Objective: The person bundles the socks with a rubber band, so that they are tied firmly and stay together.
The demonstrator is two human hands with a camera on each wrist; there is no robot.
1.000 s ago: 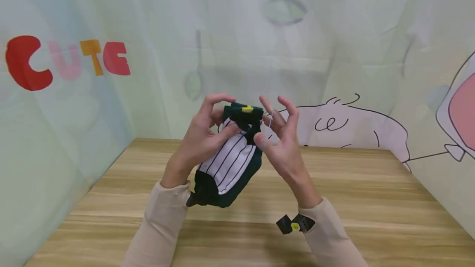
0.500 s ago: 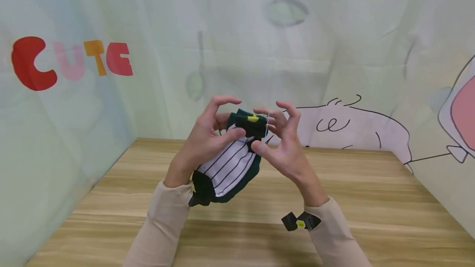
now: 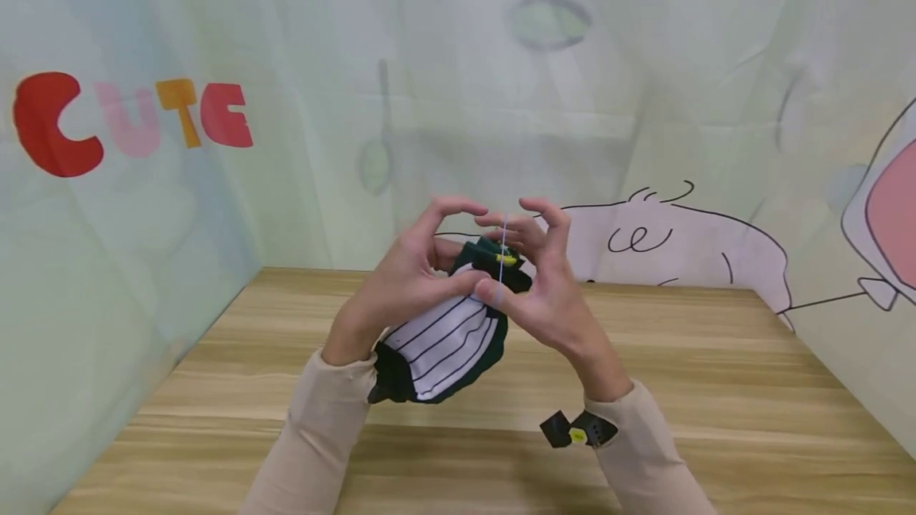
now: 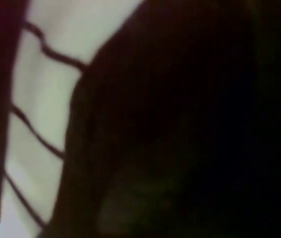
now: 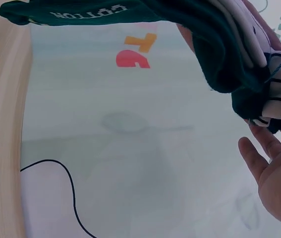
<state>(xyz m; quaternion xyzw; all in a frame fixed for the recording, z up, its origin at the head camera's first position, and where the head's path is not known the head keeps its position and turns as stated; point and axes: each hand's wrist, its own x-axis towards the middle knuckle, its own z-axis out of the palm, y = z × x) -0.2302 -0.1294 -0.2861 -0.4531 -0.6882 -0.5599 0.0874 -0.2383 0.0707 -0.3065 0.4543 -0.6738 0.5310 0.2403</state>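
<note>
A folded bundle of dark green and white striped socks [image 3: 447, 340] is raised over the table, its rolled end with a yellow mark toward the far side. My left hand [image 3: 404, 280] grips it, thumb across the stripes and fingers behind. A thin pale-blue band [image 3: 502, 253] is stretched between the thumb and bent fingers of my right hand [image 3: 547, 288], crossing in front of the rolled end. Both thumb tips meet at the socks. In the right wrist view, the right hand's fingers [image 5: 254, 157] reach the bundle's end. White striped fabric [image 4: 41, 94] fills part of the dark left wrist view.
Below the hands lies a wood-grain table [image 3: 716, 388]. Printed cloth [image 3: 322, 102] hangs behind and at both sides, carrying coloured letters and a line-drawn animal. A black strap with a small dark block [image 3: 556, 429] sits at the right wrist.
Both hands have drawn together, the right one's fingers moving left. The stretched band has shifted left over the rolled end of the socks, which has moved right and slightly down.
</note>
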